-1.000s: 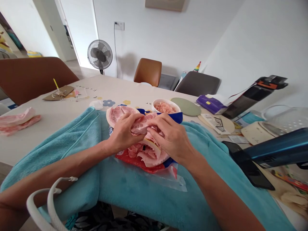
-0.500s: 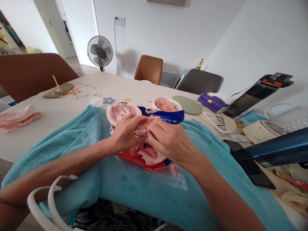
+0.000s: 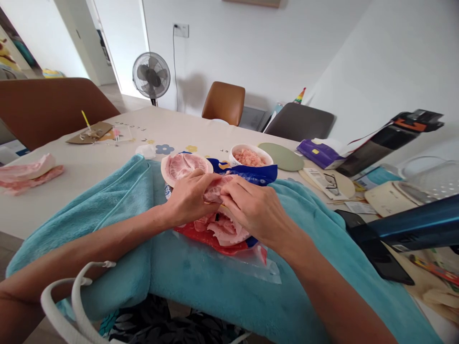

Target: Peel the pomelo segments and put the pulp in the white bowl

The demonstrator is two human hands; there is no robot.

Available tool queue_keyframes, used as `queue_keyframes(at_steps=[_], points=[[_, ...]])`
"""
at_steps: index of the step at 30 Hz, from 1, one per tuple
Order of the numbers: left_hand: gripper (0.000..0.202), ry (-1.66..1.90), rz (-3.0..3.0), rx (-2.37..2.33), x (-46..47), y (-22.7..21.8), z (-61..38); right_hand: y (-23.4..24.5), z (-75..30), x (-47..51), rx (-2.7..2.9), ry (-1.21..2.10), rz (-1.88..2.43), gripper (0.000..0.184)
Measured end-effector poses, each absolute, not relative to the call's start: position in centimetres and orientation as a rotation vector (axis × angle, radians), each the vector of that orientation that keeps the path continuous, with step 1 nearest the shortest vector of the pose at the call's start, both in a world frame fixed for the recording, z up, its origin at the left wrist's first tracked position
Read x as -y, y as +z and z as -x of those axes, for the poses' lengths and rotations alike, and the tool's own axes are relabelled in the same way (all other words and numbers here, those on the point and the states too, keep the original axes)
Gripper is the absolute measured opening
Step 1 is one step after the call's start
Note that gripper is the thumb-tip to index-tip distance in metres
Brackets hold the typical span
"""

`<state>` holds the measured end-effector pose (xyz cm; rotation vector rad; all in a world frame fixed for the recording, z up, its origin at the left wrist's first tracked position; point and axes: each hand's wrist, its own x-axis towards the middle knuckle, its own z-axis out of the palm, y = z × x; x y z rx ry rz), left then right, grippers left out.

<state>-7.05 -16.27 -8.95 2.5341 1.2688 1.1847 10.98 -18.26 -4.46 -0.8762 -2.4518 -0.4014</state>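
Note:
My left hand [image 3: 191, 198] grips a pink pomelo segment [image 3: 214, 192] from the left, its fingers curled around it. From the right, my right hand [image 3: 251, 205] pinches the same segment's edge; its fingertips are partly hidden. Behind my left hand sits a hollow pomelo rind half [image 3: 184, 166] with pink membrane inside. Below the hands, peel and membrane scraps [image 3: 227, 231] lie on a red and blue plastic bag [image 3: 215, 244]. A white bowl [image 3: 267, 163] of loose pink pulp [image 3: 249, 157] stands just beyond the bag.
A teal towel [image 3: 208, 282] lies under the bag. Pomelo peel [image 3: 32, 172] rests at the table's left. On the right are a green mat [image 3: 281, 156], purple tissue pack [image 3: 319, 154], glasses [image 3: 332, 184], black phone [image 3: 376, 248], blue bottle [image 3: 416, 222] and dark tumbler [image 3: 380, 143].
Both hands keep their hold on the pomelo segment, with only slight finger movement. The whole view has shifted a little, so things appear slightly further right.

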Motion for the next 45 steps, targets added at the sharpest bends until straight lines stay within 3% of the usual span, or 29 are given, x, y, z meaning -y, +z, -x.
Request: queue_keyframes(at_steps=[9, 15, 21, 24, 29, 39, 45], points=[[0.043, 1.087, -2.204, -1.268, 16.1, -9.1, 7.2, -5.5, -10.5, 17.7, 2.457, -0.437, 0.763, 0.021], [0.046, 1.191, -2.139, -1.205, 15.9, -9.0, 7.3, -4.1, -11.4, 17.7, 2.257, 0.052, 0.935, 0.015], [0.045, 1.209, -2.052, -1.190, 15.9, -9.0, 7.2, -3.6, -11.4, 17.9, 2.162, 0.244, 1.032, 0.013], [0.043, 1.195, -2.073, -1.156, 15.8, -9.1, 7.2, -4.1, -11.1, 17.9, 2.182, 0.223, 0.954, 0.024], [0.043, 1.185, -2.200, -1.195, 15.9, -9.2, 7.3, -4.2, -11.4, 17.6, 2.276, 0.093, 0.891, 0.015], [0.045, 1.127, -2.295, -1.209, 16.1, -9.4, 7.0, -4.2, -11.6, 17.5, 2.509, -0.255, 0.922, 0.021], [0.045, 1.211, -2.046, -1.167, 15.8, -9.1, 7.1, -4.9, -11.2, 17.0, 2.294, -0.064, 0.866, 0.019]])
